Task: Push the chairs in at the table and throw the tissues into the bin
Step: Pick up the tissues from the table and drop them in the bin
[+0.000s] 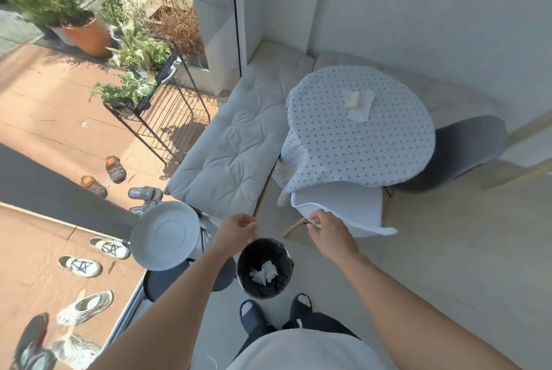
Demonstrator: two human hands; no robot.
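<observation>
A round table (334,142) with a dotted cloth stands ahead, with crumpled white tissues (358,102) on top. A white chair (346,208) is tucked under its near edge and a grey chair (466,151) under its right side. At my feet sits a small bin (280,280) with a black liner, and crumpled tissues (264,272) lie inside it. My left hand (236,232) hovers just above the bin's far rim, fingers loosely curled and holding nothing. My right hand (328,232) is beside the white chair's near edge, fingers apart and holding nothing.
A white cushioned bench (236,145) runs along the window left of the table. A round white lid or plate (164,235) on a dark stand sits left of the bin. Beyond the glass are a wire plant rack (167,106), pots and several shoes.
</observation>
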